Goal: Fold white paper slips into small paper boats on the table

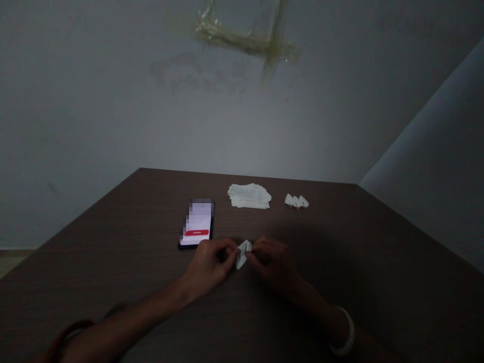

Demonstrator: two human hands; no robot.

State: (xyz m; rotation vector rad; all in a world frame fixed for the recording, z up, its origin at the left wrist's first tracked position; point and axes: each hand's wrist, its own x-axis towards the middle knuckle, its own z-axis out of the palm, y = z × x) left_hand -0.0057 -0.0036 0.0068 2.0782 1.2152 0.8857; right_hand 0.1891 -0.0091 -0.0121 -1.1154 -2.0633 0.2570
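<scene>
A small folded piece of white paper [243, 254] is held up between my two hands, over the front middle of the table. My left hand [212, 262] pinches its left edge between thumb and fingers. On the other side, my right hand [274, 259] pinches the right edge, with its fingers in shadow. Beyond the hands lies a stack of printed paper slips [249, 195], loosely fanned. To the right of that stack, several small folded papers [297, 201] sit in a row, touching or overlapping.
A smartphone [197, 224] with a lit screen and a red bar lies just beyond my left hand. The dark brown wooden table [113, 242] reaches back to a grey wall [242, 121] that has yellowed tape on it. A slanting pale surface [434, 151] rises at the right.
</scene>
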